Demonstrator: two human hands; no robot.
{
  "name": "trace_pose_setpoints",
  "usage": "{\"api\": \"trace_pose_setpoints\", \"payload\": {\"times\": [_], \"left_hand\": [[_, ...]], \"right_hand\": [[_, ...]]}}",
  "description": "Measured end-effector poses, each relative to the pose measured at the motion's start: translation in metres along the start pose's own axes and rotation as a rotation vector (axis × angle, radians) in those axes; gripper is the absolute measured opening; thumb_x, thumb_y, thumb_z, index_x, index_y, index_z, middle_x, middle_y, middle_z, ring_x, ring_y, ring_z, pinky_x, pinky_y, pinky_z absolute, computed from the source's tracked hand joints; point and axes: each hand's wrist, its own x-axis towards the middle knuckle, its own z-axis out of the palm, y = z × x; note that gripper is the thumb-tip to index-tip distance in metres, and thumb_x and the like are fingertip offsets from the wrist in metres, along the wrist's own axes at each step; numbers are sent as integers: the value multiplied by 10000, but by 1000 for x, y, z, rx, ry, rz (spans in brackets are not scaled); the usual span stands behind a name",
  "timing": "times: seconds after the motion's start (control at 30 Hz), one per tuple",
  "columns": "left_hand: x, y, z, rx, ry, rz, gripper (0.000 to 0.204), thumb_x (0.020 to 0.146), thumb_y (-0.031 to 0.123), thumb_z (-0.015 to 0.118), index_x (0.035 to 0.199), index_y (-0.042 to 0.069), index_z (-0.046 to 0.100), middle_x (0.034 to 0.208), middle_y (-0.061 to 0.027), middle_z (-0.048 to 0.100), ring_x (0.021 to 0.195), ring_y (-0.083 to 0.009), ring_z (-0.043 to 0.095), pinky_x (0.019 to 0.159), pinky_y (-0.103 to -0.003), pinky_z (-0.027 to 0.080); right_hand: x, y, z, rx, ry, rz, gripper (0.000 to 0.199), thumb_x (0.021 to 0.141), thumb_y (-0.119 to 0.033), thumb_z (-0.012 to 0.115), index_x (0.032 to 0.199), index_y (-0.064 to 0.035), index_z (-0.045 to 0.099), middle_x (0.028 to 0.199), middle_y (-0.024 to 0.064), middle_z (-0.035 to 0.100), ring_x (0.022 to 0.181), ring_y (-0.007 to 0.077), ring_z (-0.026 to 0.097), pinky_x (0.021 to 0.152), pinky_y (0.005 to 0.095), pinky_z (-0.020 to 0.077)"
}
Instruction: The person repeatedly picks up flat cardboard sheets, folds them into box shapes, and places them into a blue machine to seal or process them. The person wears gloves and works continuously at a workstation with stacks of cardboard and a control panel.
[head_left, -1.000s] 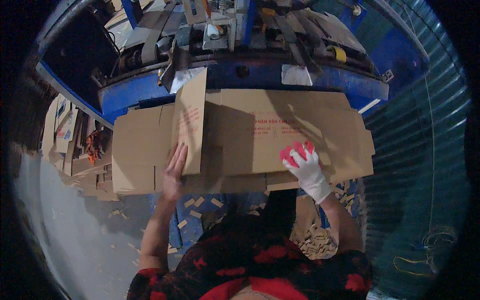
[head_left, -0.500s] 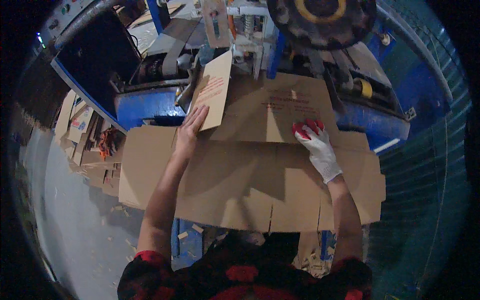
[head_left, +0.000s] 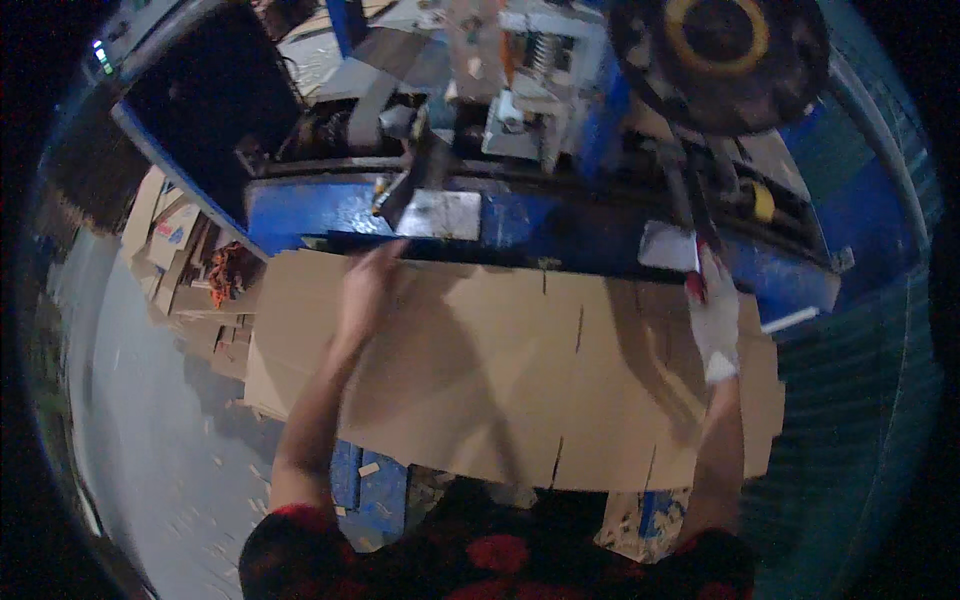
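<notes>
A wide brown cardboard sheet (head_left: pixel 520 370) with dark slots lies across in front of me, below the blue front of a machine (head_left: pixel 560 225). My bare left hand (head_left: pixel 370 290) is over the sheet's far left part, its fingertips near the far edge; motion smears the fingers. Toward the far right edge, my right hand (head_left: pixel 714 320) wears a white glove with red fingertips. Those fingertips are close to a dark metal guide arm (head_left: pixel 700 215). Blur hides whether either hand grips anything.
A large dark wheel (head_left: pixel 718 45) with a yellowish ring hangs at the upper right. At the left, cardboard pieces (head_left: pixel 170 245) are stacked beside an orange tangled bundle (head_left: pixel 230 277). Scraps litter the grey floor (head_left: pixel 150 400). A corrugated wall (head_left: pixel 850 430) stands at the right.
The folded printed cardboard under both hands is no longer in view, exposing the machine's blue front and metal plates. My right hand has moved right; my left remains near the sheet's far left edge.
</notes>
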Motion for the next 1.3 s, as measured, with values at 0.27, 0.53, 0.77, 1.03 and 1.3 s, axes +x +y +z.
{"api": "trace_pose_setpoints", "payload": {"times": [0.27,0.53,0.77,1.03,1.3], "left_hand": [[-209,-129,-122,226,6,-500,694,778,430,705,1213,-79,519,1346,-276,434,1207,-416,455,978,-427,402],[-232,-181,-118,401,-34,-642,781,662,556,740,1105,-67,582,1204,-247,514,1089,-413,504,917,-469,403],[-203,-133,-119,403,-118,-728,717,591,490,815,988,-52,564,1001,-206,545,978,-361,520,858,-447,415],[-213,-15,-107,-759,86,-221,451,747,-64,688,1149,-2,493,1096,-120,557,1058,-249,551,912,-347,457],[-168,45,-46,-54,-2,380,705,668,-165,528,1341,38,473,1323,-197,510,1194,-366,523,1002,-402,432]], "right_hand": [[-277,32,-67,-713,216,821,1004,693,-464,764,1435,-19,254,1415,187,381,1330,350,318,1081,461,297],[-325,43,-49,986,738,1319,514,787,-69,707,1249,-44,482,1139,101,592,991,207,592,784,365,509],[-267,-46,-92,783,983,569,397,854,15,617,1228,-20,489,1056,87,616,881,176,605,788,304,504],[-230,-146,-63,-147,-502,-354,541,721,-210,684,1224,-109,513,1290,124,463,1236,359,421,1038,557,294],[-209,-123,-65,-259,-306,-483,453,733,-114,572,1185,-131,570,1229,131,506,1154,354,486,973,564,369]]}}
